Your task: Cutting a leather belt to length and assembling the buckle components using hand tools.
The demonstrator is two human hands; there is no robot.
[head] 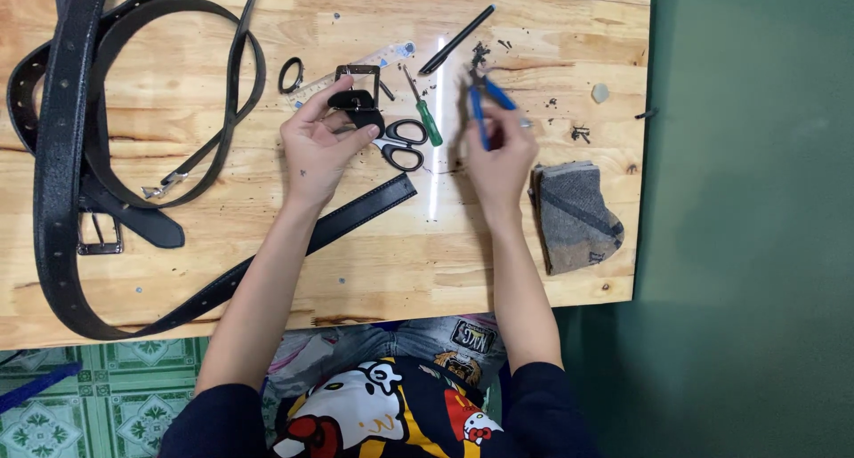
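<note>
My left hand [318,142] holds a short black leather strap end [358,108] with a square metal buckle [358,72] at its far tip, raised just above the wooden table [267,271]. My right hand [500,151] grips blue-handled pliers [485,102], jaws pointing away from me, to the right of the buckle. Between the two hands lie black-handled scissors [402,143] and a green-handled screwdriver [425,113]. A long black belt [360,211] runs diagonally under my left wrist.
Several black belts [71,138] are piled at the table's left, one with a metal buckle [98,236]. A black pen [456,40], a clear ruler [374,62], a black loop [291,74] and leather scraps [485,53] lie at the back. A folded grey cloth [576,213] sits right.
</note>
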